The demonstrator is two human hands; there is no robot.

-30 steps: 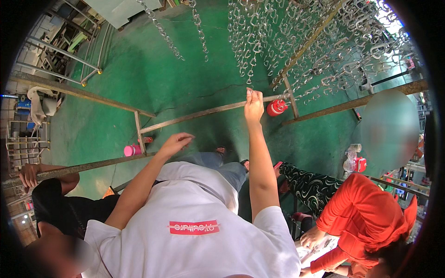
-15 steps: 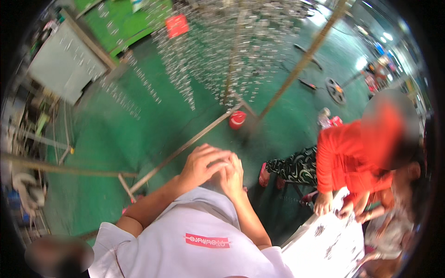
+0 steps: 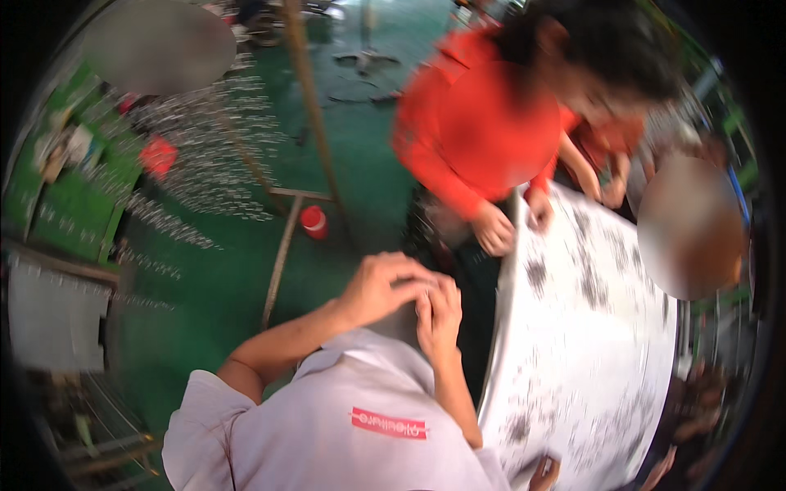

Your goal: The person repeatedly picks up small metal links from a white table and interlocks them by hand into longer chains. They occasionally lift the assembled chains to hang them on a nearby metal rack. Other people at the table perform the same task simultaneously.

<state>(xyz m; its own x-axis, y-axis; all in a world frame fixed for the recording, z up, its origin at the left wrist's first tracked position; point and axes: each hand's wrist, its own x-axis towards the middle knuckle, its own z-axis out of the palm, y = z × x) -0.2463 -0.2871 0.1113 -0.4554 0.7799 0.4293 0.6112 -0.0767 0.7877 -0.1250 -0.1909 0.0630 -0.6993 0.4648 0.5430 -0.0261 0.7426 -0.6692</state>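
Since the earlier frame, in the head view, the hanging chains (image 3: 233,151) shift leftward and the white bench (image 3: 602,348) with dark pieces (image 3: 589,282) shows more fully. Left hand (image 3: 386,285) and right hand (image 3: 443,315) meet near it, fingers bent; their hold I cannot tell. Red container (image 3: 313,222) stands on floor (image 3: 213,315), contents hidden.

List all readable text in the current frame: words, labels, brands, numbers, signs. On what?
Shirt: red patch with pale lettering, upside down and blurred; not transcribing it.
Red container: too small and blurred to read any text.
Red square, upper left: blurred, no text readable.
Nothing else readable.
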